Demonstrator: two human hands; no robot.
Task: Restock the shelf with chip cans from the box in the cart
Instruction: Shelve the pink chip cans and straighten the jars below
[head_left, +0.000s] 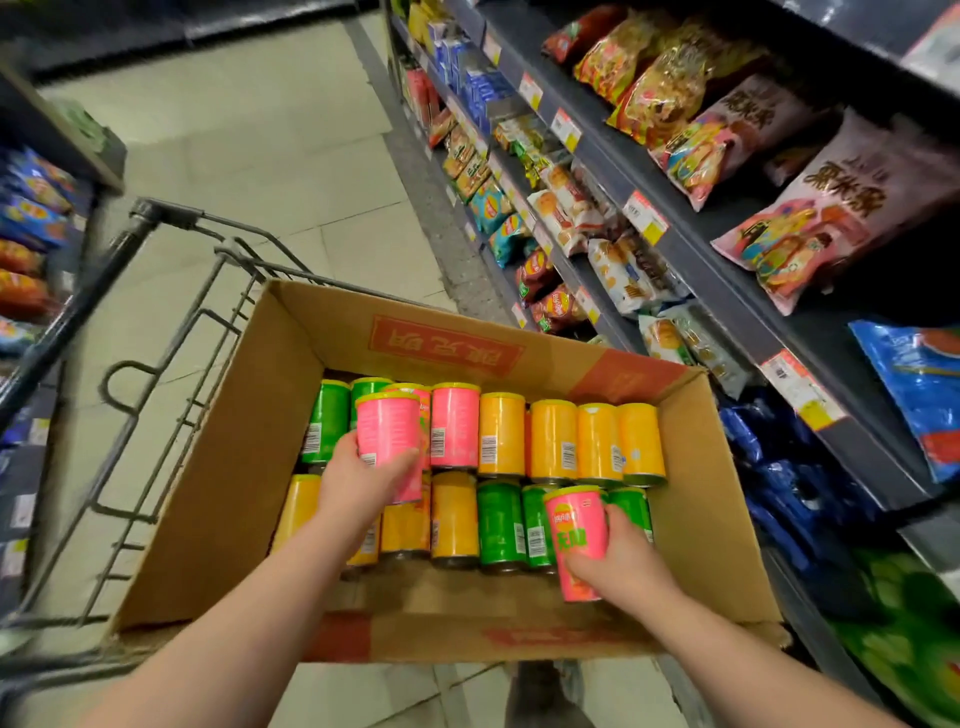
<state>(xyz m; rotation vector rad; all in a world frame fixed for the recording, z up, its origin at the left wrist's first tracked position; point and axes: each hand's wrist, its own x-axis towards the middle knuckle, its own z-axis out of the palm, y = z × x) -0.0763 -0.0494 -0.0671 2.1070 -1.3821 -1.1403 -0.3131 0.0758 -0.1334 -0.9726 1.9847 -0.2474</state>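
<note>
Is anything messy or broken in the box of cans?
Nothing looks broken or spilled. The pink, yellow and green chip cans lie on their sides in two fairly tidy rows in the brown cardboard box. The left hand grips one pink can; the right hand grips another pink can.

Pink, yellow, green chip cans (501, 434) lying in open cardboard box (223, 467).

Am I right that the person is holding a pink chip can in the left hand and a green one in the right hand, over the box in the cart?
Not quite: the head view shows the can in the right hand is pink, not green. The left hand does hold a pink can, both over the cardboard box in the cart.
</note>
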